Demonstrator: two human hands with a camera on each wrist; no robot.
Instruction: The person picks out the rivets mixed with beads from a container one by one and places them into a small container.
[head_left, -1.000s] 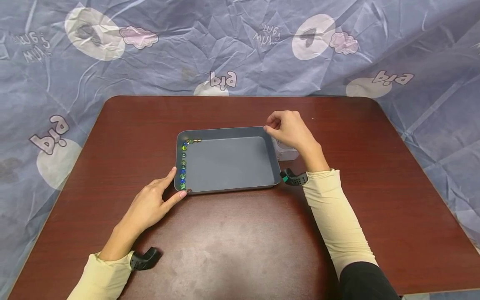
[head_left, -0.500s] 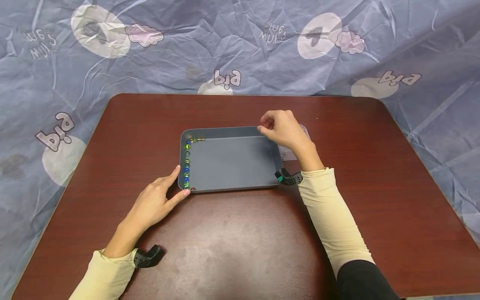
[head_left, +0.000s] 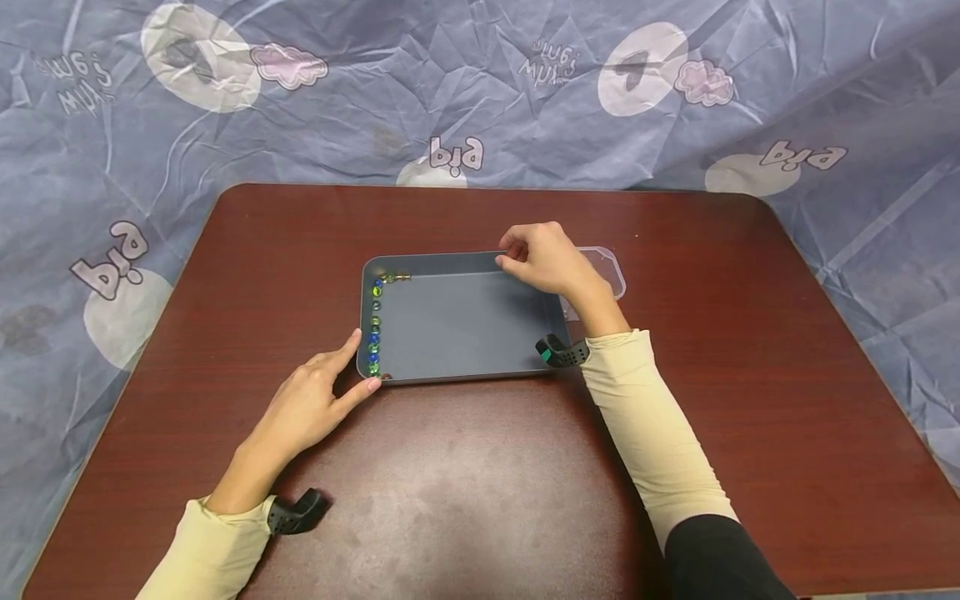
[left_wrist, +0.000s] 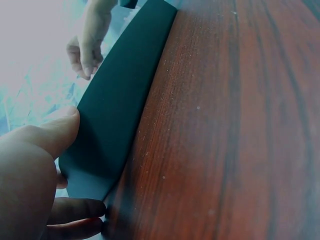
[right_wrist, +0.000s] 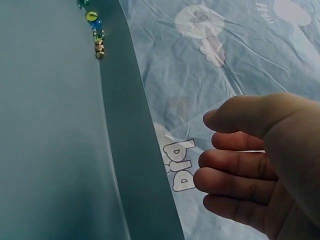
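A shallow grey baking tray (head_left: 457, 325) lies on the table. Along its left wall runs a row of several glass marbles (head_left: 374, 338), and small gold-coloured pieces (head_left: 401, 277) sit by its far left corner. My left hand (head_left: 303, 408) touches the near left corner, thumb on the front edge and fingers along the left side. In the left wrist view the thumb (left_wrist: 67, 120) rests at the rim of the tray. My right hand (head_left: 547, 258) hovers over the far right part of the tray, fingers loosely curled; the right wrist view shows nothing in it.
A clear plastic container (head_left: 609, 271) stands right of the tray, partly hidden by my right forearm. The reddish-brown table (head_left: 480, 500) extends around the tray. A patterned blue cloth (head_left: 465, 92) hangs behind it.
My right hand has moved left along the tray's far edge, uncovering more of the clear container. The left hand keeps its place at the corner. The head view has shifted slightly.
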